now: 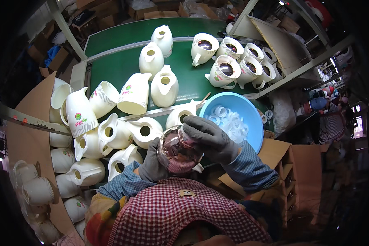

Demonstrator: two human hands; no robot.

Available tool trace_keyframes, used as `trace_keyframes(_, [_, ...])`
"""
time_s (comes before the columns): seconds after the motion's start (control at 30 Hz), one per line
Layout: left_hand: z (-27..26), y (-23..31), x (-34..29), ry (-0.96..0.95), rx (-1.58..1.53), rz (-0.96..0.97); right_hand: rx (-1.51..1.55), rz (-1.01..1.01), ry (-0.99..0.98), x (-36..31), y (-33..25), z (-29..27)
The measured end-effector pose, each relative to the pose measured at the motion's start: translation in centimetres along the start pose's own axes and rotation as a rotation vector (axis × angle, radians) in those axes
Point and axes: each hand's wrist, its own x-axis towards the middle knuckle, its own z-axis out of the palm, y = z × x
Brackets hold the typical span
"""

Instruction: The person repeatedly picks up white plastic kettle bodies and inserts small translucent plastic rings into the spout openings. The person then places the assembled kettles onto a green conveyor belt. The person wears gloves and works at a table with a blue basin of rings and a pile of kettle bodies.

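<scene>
A shiny mirrored glass flask liner [177, 152] is held in front of my chest between both grey-gloved hands. My left hand [152, 162] is wrapped round its left side. My right hand [211, 138] closes over the top of the liner on the right, fingers bent. Whether a small part sits under those fingers is hidden. Right behind my right hand stands a light blue basin [256, 119] with many white plastic rings [233, 126] in it. A white jug body [179, 116] lies just beyond the liner.
White jug bodies [145, 130] lie and stand on the left, several in a cardboard box [28, 106]. More stand on the green conveyor [188, 78]. Jugs with dark shiny liners [226, 69] are grouped at the back right. Open cartons [270, 153] and a metal frame [303, 67] flank the right.
</scene>
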Motion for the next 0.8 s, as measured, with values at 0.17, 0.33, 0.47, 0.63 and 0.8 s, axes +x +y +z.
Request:
trace_keyframes(0.17, [-0.8,1.1,0.1,0.039,-0.099,0.056,0.041,0.084,-0.069,1.3,0.1,-0.6])
trace_keyframes(0.33, [-2.7,4.6,-0.2,-0.032,0.098,0.339,0.310,0.413,0.170,5.2,4.6,-0.5])
trace_keyframes(0.47, [-2.9,8.1,-1.9,0.001,0.216,0.487,-0.145,0.656,0.093,10.5,12.5,0.5])
trace_keyframes(0.63, [-5.0,11.1,-3.5,0.044,0.441,0.507,-0.426,0.801,0.023,20.3,19.1,2.3])
trace_keyframes(0.8, [-6.8,11.1,-3.6,0.068,0.221,0.507,-0.558,1.037,-0.075,27.7,23.9,4.9])
